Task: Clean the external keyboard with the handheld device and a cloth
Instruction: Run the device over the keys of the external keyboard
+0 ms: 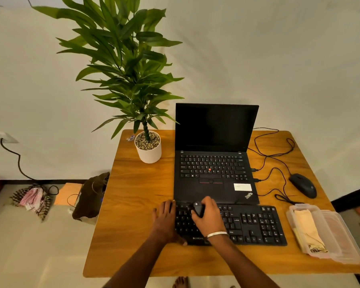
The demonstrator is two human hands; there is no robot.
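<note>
A black external keyboard point(256, 224) lies near the front edge of the wooden table point(137, 204), just in front of the laptop. My right hand point(209, 218) grips a small black handheld device point(197, 208) and holds it over the keyboard's left half. Straight fingers of my left hand point(165, 215) rest flat on the keyboard's left end. A cream cloth point(307, 225) lies folded inside a clear plastic box point(341, 242) at the right of the table.
An open black laptop point(214, 163) with a dark screen stands behind the keyboard. A potted plant point(148, 148) is at the back left, a wired black mouse point(302, 185) with loose cables at the back right. A bag point(90, 196) and cloths lie on the floor at left.
</note>
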